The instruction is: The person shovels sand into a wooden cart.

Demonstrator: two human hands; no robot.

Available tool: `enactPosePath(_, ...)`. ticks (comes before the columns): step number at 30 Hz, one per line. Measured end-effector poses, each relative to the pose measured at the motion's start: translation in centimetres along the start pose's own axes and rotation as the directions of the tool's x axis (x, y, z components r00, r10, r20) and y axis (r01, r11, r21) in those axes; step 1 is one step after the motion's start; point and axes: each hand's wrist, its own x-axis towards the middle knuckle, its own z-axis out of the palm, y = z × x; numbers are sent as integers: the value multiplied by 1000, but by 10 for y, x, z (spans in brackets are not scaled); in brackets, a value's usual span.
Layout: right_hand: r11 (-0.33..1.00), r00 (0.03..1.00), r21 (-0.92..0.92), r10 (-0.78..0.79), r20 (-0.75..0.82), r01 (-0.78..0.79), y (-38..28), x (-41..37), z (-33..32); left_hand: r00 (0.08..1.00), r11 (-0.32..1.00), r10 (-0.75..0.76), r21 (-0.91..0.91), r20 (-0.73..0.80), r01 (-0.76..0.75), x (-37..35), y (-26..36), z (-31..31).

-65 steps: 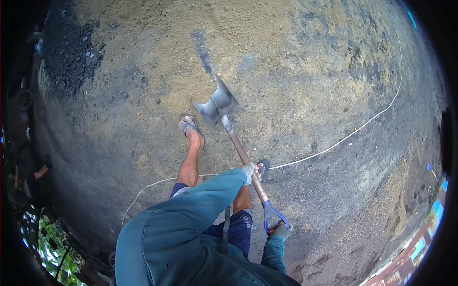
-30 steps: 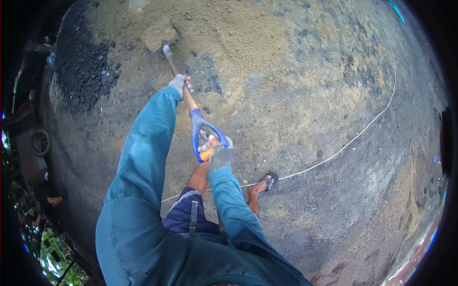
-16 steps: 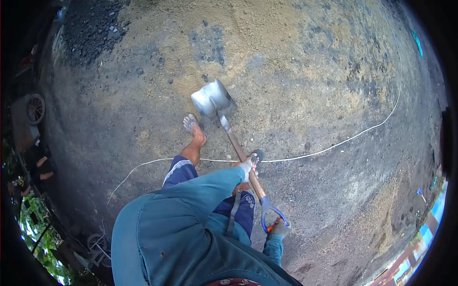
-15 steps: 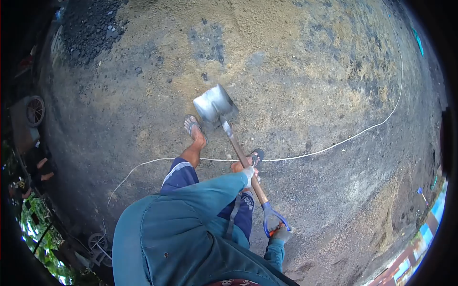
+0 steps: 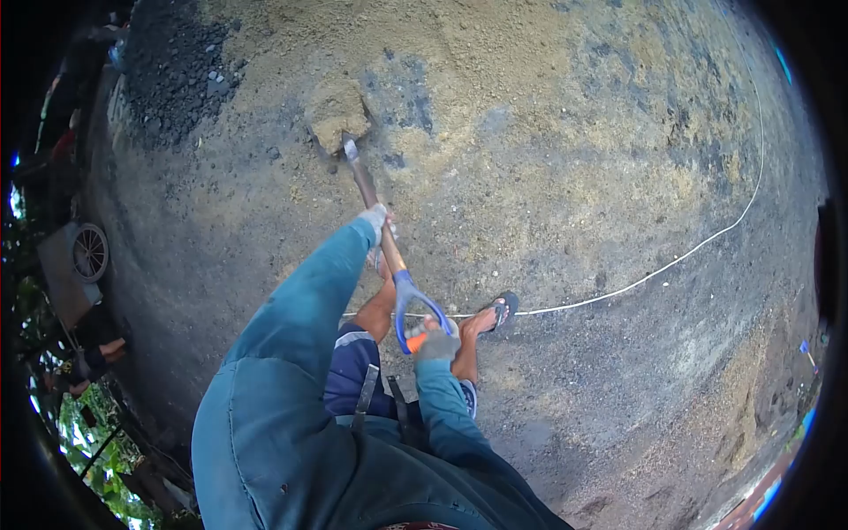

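Observation:
A shovel [image 5: 364, 181] reaches forward from me, its blade heaped with tan sand [image 5: 337, 115] over the sandy ground. My left hand [image 5: 378, 223], in a pale glove, is wrapped round the wooden shaft. At the back end, my right hand [image 5: 433, 339], also gloved, grips the orange bar of the blue D-handle [image 5: 408, 291]. My sandalled feet stand apart on the ground; the left one is partly hidden behind the shaft and my left hand.
Dark gravel [image 5: 177, 75] lies at the upper left. A thin pale cable [image 5: 636, 284] crosses the ground beside my feet. A spoked wheel [image 5: 90, 253] and part of a person [image 5: 88, 364] show at the left edge.
The shovel has swung forward and left, and its blade, bare before, now bears sand. Both hands have moved forward and left with it, still gripping.

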Motion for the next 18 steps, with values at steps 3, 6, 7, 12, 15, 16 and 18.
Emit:
enactPosePath(3,994,970,8,-105,219,106,-47,-21,146,976,978,207,-33,60,-206,-27,146,-24)
enactPosePath(6,998,967,22,-62,248,59,-81,-21,160,912,911,409,-73,28,-406,-71,194,-16)
enactPosePath(7,999,971,38,-40,237,32,-92,-25,154,876,874,482,-70,-5,-481,-84,196,-7)
enactPosePath(12,995,985,13,-101,137,101,-163,-55,32,974,948,193,-279,117,-154,-153,96,91)
enactPosePath(15,984,996,157,-77,-33,81,-197,-84,-83,968,962,-50,-248,245,112,-157,-28,166)
enactPosePath(16,986,966,94,-109,-235,134,-203,-91,-115,971,970,-76,-209,225,125,-170,-68,196)
enactPosePath(18,983,921,51,-147,-362,177,-207,-93,-193,948,965,-184,-136,258,224,-181,-143,243)
